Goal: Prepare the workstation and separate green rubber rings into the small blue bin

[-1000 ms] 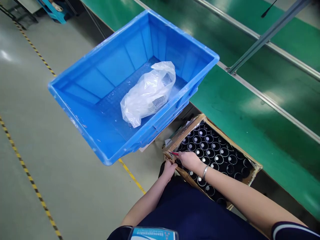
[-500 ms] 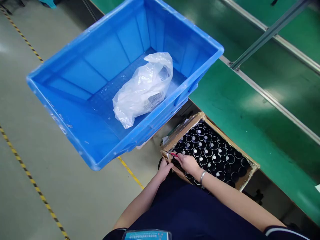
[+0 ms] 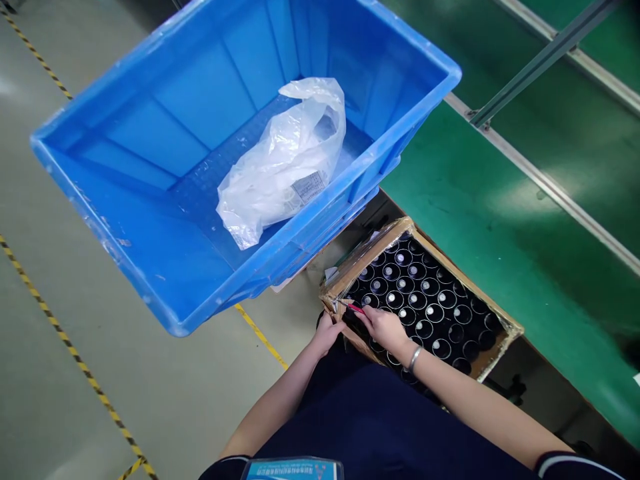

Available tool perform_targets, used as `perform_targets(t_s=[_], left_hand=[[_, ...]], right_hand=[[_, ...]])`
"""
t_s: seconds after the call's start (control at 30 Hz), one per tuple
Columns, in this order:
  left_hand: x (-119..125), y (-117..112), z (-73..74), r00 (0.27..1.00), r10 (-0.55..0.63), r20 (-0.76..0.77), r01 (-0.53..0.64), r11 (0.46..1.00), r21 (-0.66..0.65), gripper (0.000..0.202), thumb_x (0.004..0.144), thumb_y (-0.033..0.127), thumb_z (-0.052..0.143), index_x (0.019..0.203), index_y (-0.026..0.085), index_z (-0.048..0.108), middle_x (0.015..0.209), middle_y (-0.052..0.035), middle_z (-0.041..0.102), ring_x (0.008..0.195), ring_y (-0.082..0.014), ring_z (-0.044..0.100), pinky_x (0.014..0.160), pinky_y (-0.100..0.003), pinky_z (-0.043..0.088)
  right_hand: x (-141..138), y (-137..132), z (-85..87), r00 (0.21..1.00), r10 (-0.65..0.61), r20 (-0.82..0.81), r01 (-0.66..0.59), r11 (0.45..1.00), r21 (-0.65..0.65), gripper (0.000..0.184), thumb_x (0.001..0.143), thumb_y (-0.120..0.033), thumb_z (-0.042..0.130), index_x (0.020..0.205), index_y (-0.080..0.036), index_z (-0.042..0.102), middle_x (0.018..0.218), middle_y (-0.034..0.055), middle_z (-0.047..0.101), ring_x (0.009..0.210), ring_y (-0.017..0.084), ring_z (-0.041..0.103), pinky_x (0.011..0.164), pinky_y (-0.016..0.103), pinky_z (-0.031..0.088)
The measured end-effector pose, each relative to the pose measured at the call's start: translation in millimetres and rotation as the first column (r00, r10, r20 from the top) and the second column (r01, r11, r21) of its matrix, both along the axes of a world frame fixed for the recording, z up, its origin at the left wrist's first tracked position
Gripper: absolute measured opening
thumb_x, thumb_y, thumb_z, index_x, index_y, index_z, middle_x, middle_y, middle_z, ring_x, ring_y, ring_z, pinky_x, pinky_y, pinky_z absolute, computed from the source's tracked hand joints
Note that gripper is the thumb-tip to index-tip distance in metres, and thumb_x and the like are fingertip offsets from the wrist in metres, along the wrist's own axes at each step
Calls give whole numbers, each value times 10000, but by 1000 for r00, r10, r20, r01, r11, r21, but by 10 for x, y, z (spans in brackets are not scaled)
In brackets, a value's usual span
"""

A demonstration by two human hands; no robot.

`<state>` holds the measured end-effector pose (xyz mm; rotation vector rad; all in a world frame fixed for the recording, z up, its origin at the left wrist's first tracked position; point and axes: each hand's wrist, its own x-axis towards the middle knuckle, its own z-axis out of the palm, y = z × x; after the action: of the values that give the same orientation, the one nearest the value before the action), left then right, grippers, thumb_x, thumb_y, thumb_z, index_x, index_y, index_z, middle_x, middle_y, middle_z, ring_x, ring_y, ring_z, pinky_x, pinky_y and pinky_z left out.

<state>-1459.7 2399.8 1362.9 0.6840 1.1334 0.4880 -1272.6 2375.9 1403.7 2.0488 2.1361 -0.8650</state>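
A cardboard box [image 3: 367,262] with clear tape on its rim stands open in front of my body, filled with several rows of black round tubes [image 3: 434,313]. My left hand [image 3: 327,333] grips the cardboard at the box's near left corner, with its fingers partly hidden. In my right hand [image 3: 387,329], closed over the tubes, is a small red-handled knife [image 3: 355,307]. Its thin metal tip points left at the taped corner, close to my left fingers. Whether the tip touches the tape I cannot tell.
A big blue plastic bin [image 3: 150,280] stands ahead to the left, partly above the box's level. Inside it lies a crumpled clear plastic bag [image 3: 280,163] with a printed label. A green-topped table [image 3: 480,207] with metal rails runs along the right. Yellow-black tape marks the floor [image 3: 100,400].
The knife tip and my right hand have shifted slightly at the box corner. My left hand keeps its grip. The bin appears larger and further left as the view shifts.
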Motion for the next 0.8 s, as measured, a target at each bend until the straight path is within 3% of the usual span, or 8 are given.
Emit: perform_targets(t_s=[0.4,0.8], left_hand=[[-22,34,26,999,-36,2,36,999,-29,587,721,154,674,1302,200,599,1327,-84,649,1275,-286,553,1119,-427,378],[-75,-11,-83,999,-50,21,52,997,-60,572,729,209,701,1292,189,600,1270,-92,672,1256,-294,566,1112,-441,394]], right_hand=[[-125,23,-118,1000,28,-7,-28,998,-55,468,1062,-455,256,964,-157,604,834,83,741,702,156,698,536,245,284],[-254,-70,-177,999,-44,-19,42,996,-81,491,1063,-454,224,956,-151,595,791,93,734,667,164,697,529,249,314]])
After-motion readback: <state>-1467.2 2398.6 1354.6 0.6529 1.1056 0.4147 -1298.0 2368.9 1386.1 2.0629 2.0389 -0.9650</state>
